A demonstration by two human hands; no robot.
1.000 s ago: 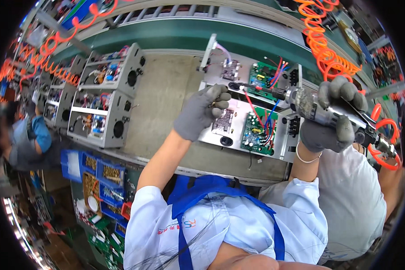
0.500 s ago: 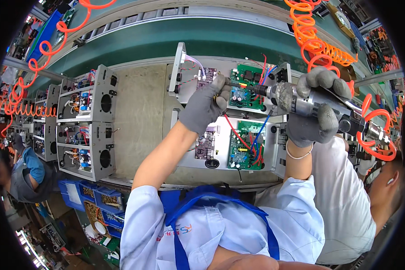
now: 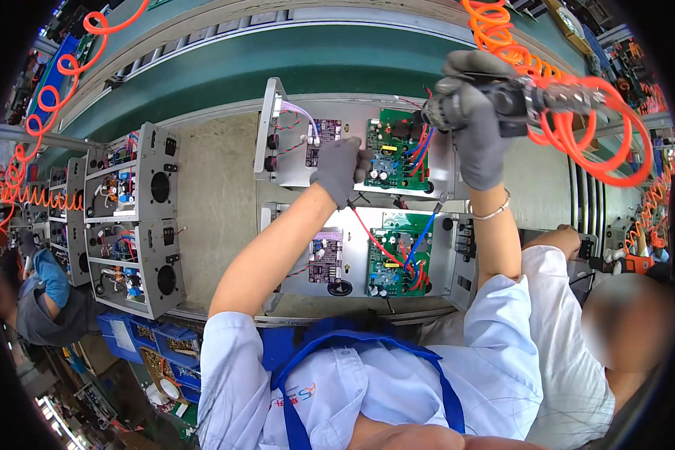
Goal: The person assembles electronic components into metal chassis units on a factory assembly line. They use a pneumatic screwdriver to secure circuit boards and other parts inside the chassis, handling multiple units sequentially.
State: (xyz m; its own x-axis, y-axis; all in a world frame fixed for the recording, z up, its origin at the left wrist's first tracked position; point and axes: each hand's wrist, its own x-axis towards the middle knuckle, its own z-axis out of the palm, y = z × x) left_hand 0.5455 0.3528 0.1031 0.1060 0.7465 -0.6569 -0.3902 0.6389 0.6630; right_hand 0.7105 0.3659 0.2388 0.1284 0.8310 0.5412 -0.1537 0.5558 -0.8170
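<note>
My right hand (image 3: pixel 478 127), in a grey glove, grips a dark and silver air screwdriver (image 3: pixel 502 105) above the right end of the far metal chassis (image 3: pixel 289 174). My left hand (image 3: pixel 339 171), also gloved, is closed over the middle of that chassis, beside a green circuit board (image 3: pixel 400 154); what its fingers hold, if anything, is hidden. To its left is a small dark purple board (image 3: pixel 322 135) with white wires. A second chassis (image 3: pixel 296 281) lies nearer me with a similar green board (image 3: pixel 397 281) and red and blue wires.
Stacked metal housings (image 3: pixel 154 217) stand at left. An orange coiled air hose (image 3: pixel 615 161) hangs from the tool, another coil (image 3: pixel 56 90) at upper left. Blue bins (image 3: pixel 120 334) of small parts sit at lower left. A person in a white shirt (image 3: pixel 570 337) sits at right, close by.
The screwdriver has swung up and away from the green board, its tip no longer near my left hand. My left hand has shifted slightly left and toward me.
</note>
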